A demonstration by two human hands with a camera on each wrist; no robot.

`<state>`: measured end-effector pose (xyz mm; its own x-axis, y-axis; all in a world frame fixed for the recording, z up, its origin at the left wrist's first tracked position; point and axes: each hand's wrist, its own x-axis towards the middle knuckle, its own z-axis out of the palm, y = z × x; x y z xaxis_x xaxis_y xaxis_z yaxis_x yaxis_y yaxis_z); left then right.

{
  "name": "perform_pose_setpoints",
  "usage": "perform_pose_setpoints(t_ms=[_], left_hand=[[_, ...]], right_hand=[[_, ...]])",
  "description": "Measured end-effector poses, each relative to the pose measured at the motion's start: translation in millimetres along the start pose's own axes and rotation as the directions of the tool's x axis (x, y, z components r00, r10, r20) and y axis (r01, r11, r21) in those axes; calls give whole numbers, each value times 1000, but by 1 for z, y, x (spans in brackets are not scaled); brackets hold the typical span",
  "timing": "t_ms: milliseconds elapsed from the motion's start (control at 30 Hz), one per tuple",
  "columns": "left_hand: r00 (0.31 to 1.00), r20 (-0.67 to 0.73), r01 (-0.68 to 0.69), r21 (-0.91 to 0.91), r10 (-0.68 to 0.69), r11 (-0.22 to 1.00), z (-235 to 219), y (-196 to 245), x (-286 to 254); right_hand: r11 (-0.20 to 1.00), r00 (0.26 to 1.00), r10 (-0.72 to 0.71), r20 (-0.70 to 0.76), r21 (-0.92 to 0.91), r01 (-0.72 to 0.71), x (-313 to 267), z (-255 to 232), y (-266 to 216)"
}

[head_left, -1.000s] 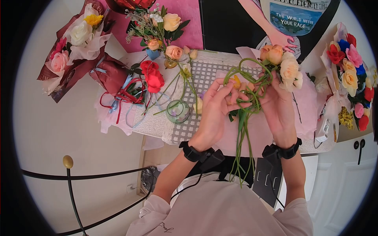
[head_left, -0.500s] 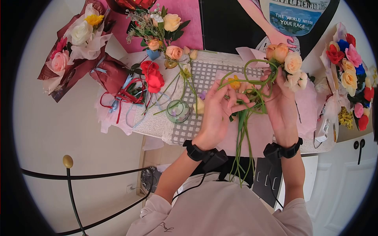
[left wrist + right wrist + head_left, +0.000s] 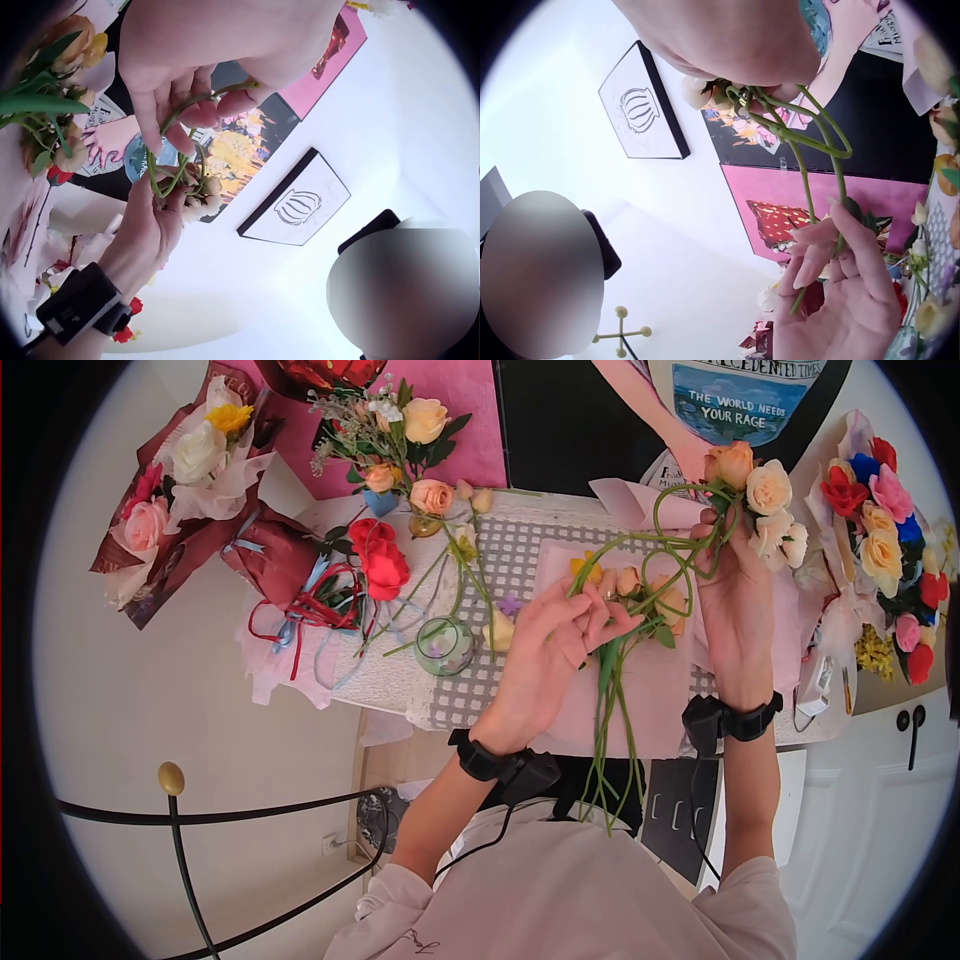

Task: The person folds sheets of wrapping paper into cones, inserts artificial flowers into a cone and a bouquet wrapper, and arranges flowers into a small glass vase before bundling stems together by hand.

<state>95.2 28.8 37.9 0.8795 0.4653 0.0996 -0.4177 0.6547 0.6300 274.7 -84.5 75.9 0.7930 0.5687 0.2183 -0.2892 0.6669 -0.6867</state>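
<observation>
Green stems (image 3: pixel 655 538) loop between the two hands above the table. In the head view the right hand (image 3: pixel 738 600) grips the stems just below a cluster of peach and cream roses (image 3: pixel 768 488). The left hand (image 3: pixel 545 650) pinches the far end of the stems between thumb and fingers; in the right wrist view a cut tip pokes out below the left hand (image 3: pixel 840 292). Behind and under the hands, other peach roses (image 3: pixel 668 605) and a yellow flower (image 3: pixel 586 567) lie on pink paper (image 3: pixel 570 710), their long stems (image 3: pixel 605 740) hanging over the table's front edge.
A green glass jar (image 3: pixel 444 646) stands left of the hands, near red roses (image 3: pixel 380 558) and tangled ribbons (image 3: pixel 318 600). Wrapped bouquets stand at far left (image 3: pixel 190 480) and far right (image 3: pixel 885 550). A vase arrangement (image 3: pixel 425 422) stands at the back.
The right hand has moved right and slightly up with the rose cluster, away from the left hand. The loops of stem between the hands have been drawn wider. The head view has shifted slightly.
</observation>
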Motion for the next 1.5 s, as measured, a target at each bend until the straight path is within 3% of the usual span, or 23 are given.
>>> perform_pose_setpoints(t_ms=[133,367,467,533,600,667,867,1033,1167,1233,1267,1333,1367,1433,1467,1500], left_hand=[[997,71,38,-124,-29,992,-12,-3,1],[998,37,61,-35,-60,998,-11,-6,-1],[998,54,-23,-26,25,999,-14,-10,-3],[996,-66,-58,102,65,993,-11,-10,-5],[992,-78,-89,127,99,988,-10,-11,-8],[987,-88,-118,154,133,981,-9,-11,-9],[989,-97,-108,12,109,994,-15,-11,-11],[952,-274,-184,-150,138,971,-22,-15,-7],[945,-288,-210,-168,156,963,-25,-23,-4],[980,-172,-117,-83,102,990,-25,-23,-1],[980,-170,-119,-85,103,989,-22,-23,0],[982,-158,-70,180,99,981,-11,-19,1],[983,-157,-70,181,99,981,-7,-17,2],[975,-97,-141,414,198,899,-1,-16,5],[975,-98,-143,415,200,899,1,-18,6],[911,-60,-286,623,409,728,4,-22,7]], right_hand=[[998,999,43,28,39,-44,7,-15,1],[993,998,64,-7,95,-63,11,-15,-1],[997,999,33,38,73,-36,13,-17,-4],[998,998,23,60,63,-26,15,-20,-11],[998,997,13,81,53,-18,15,-17,-15],[998,1000,-10,-28,60,12,14,-8,-17],[997,994,-67,-87,29,70,9,3,-18],[994,994,-101,-45,43,103,3,7,-15],[992,990,-127,-55,-1,127,-1,14,-16],[981,983,-179,-32,-77,176,-3,24,-17],[962,973,-229,-8,-152,225,-5,29,-17],[945,974,-221,48,-235,226,-14,36,-16],[922,974,-203,101,-314,224,-18,39,-15],[911,974,-191,120,-347,221,-22,42,-12],[899,974,-177,140,-379,218,-23,43,-10],[905,975,-158,154,-372,205,-23,43,-7]])
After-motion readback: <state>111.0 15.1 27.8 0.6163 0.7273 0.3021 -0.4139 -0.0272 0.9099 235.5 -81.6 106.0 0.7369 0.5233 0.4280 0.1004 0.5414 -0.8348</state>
